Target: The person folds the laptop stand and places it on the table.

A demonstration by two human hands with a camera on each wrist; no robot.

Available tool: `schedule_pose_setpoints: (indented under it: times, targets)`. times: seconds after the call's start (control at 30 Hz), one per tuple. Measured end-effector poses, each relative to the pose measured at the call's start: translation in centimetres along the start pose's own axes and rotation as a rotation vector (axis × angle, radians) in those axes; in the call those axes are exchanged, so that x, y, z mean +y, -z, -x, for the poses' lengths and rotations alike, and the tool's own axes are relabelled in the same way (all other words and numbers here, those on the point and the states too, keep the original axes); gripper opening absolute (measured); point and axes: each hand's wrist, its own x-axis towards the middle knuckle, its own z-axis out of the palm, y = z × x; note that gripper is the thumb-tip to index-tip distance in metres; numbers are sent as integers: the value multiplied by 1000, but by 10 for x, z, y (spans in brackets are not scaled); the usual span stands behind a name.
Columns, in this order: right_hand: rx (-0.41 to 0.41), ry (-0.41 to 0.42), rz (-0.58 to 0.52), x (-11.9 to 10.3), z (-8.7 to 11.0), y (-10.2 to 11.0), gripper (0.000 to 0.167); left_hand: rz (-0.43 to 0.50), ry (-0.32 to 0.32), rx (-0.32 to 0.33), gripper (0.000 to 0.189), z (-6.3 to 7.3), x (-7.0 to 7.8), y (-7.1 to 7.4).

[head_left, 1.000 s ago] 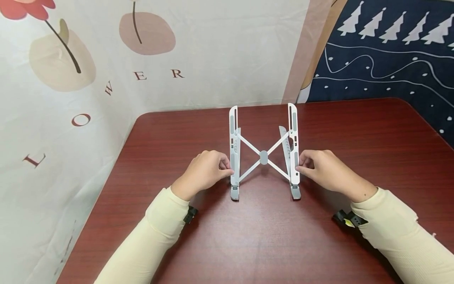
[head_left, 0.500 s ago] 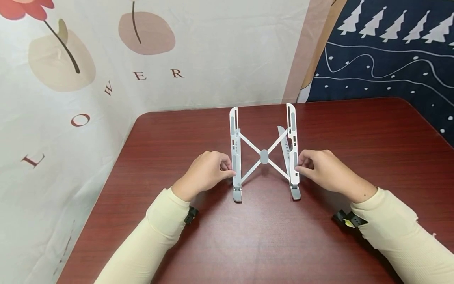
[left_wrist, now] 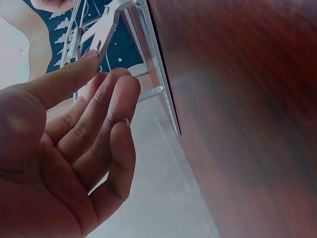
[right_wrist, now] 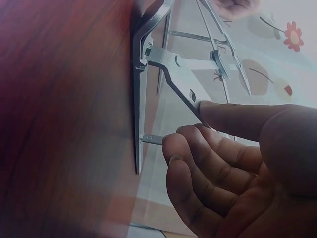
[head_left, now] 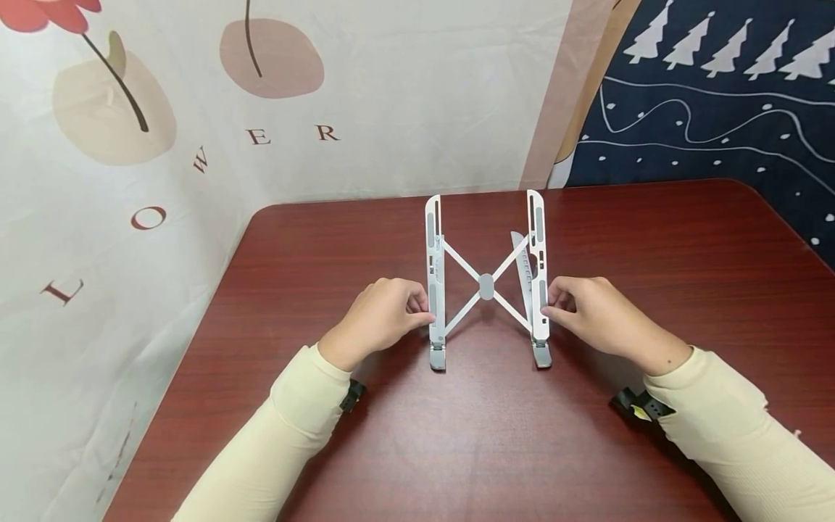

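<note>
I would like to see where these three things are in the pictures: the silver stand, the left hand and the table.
Silver stand [head_left: 486,287]: head view, on the grey hub where its bars cross.
Left hand [head_left: 375,317]: head view, between wrist and knuckles.
Table [head_left: 485,442]: head view, on its bare top.

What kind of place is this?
Perhaps a tabletop corner of a room indoors, though I can't tell whose. You can see a reddish-brown table, a pale hanging with flowers and letters, and a dark blue one with white trees.
</note>
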Motion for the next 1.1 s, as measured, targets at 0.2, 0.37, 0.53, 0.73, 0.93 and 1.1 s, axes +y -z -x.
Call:
schedule_pose_setpoints:
  times: [0.2, 0.37, 0.53, 0.73, 0.93, 1.1]
  targets:
    - [-10, -5, 1, -1, 0, 0, 10, 0, -5, 1, 17, 0, 1, -1]
    - [-12, 1, 5, -2, 0, 0, 9, -4, -6, 3, 17, 0, 1, -1]
    - [-19, 0, -8, -3, 0, -1, 9, -9, -9, 2, 17, 0, 2, -2]
    - [-17, -1, -14, -4, 1, -2, 9, -9, -28, 3, 17, 0, 3, -3]
    - [-19, 4, -7, -5, 1, -2, 10, -2, -35, -2, 18, 1, 5, -4]
    - [-18, 8, -1, -6, 1, -3, 11, -4, -47, 0, 18, 2, 7, -5]
